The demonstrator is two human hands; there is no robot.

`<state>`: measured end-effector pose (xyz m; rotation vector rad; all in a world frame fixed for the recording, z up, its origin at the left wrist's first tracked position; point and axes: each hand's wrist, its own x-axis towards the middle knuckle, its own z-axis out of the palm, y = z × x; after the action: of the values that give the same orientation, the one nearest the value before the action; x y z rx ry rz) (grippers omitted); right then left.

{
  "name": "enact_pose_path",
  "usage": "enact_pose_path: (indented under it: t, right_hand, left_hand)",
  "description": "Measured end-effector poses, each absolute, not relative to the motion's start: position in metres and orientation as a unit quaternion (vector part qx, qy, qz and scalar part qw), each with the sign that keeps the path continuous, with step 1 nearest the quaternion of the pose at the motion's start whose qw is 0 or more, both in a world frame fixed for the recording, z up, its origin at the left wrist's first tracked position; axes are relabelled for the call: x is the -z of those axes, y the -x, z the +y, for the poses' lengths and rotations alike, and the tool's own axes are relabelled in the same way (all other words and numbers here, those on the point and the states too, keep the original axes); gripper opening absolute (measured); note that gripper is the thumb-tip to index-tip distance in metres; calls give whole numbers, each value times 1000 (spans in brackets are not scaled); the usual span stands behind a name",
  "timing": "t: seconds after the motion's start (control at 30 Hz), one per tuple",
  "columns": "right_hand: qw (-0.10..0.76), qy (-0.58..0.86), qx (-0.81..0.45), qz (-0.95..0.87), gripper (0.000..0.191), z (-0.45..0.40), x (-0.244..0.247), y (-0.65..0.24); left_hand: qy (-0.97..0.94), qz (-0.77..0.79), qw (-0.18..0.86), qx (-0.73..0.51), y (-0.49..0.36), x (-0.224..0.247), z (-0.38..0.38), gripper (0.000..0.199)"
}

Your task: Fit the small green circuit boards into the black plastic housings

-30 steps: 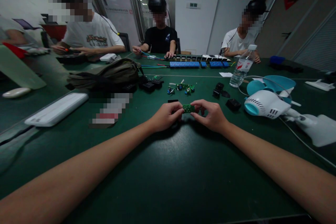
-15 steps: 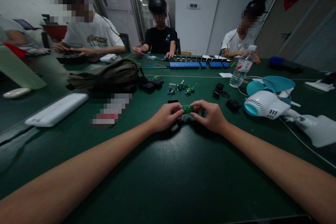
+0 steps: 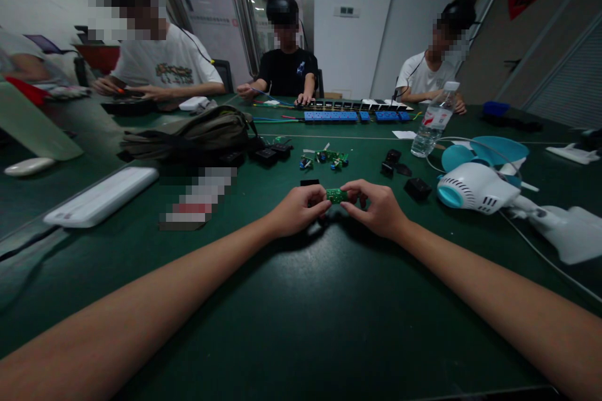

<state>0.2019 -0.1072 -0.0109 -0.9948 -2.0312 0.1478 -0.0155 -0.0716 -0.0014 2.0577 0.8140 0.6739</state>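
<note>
Around the middle of the frame, we've got a small circuit board point(image 3: 335, 195) pinched at both ends, left hand point(image 3: 301, 210) and right hand point(image 3: 376, 208) each with a nearly closed grip. Probably light, stiff, kinda fragile; we'd stick to the edges.

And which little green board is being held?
The green board between the left hand and the right hand, which pinch its ends. The other green boards lie untouched on the table beyond.

A circuit board point(image 3: 336, 196) sits between left grip point(image 3: 301, 210) and right grip point(image 3: 379, 208); behind, on the desk point(image 3: 329, 326), probably loose boards point(image 3: 337, 163); bag point(image 3: 197, 131) left, fan point(image 3: 477, 188) right.
</note>
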Motion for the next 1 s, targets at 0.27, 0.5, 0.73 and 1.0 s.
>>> enact_pose_path:
  t: [0.27,0.5,0.73,1.0]
  right_hand:
    - [427,379,-53,-819,19,-107,12,-202]
    - [465,411,-270,-736,32,-111,10,-197]
    - [484,413,-448,-628,34,-107,12,-192]
    - [415,393,-458,-680,40,-107,4,-196]
  left_hand:
    - [-841,320,352,-257,15,0,-72,31]
    - [-878,312,152,-330,20,2,-71,36]
    - [-916,213,-155,-304,28,8,-64,35]
    - [-908,183,-215,-311,31,2,-66,29]
